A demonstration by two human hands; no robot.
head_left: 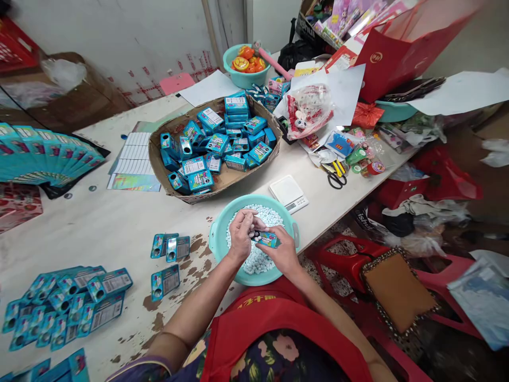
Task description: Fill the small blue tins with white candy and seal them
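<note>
Over a turquoise basin [213, 236] of small white candies [260, 260], my two hands meet. My right hand [284, 252] grips a small blue candy box [268, 240] between thumb and fingers, its end turned toward the left. Curled at that end, my left hand [242, 233] holds a few of the white candies against the box's opening. Behind the basin stands a cardboard tray [217, 191] heaped with blue boxes. Three similar boxes, one of them a blue box [165, 282], lie left of the basin.
A white digital scale [288, 192] sits behind the basin. Stacked blue boxes [67, 305] cover the table's left front. Black-handled scissors [337, 178], bags and a bowl of orange toys [248, 61] crowd the far right. Red stools [350, 260] stand beside the table.
</note>
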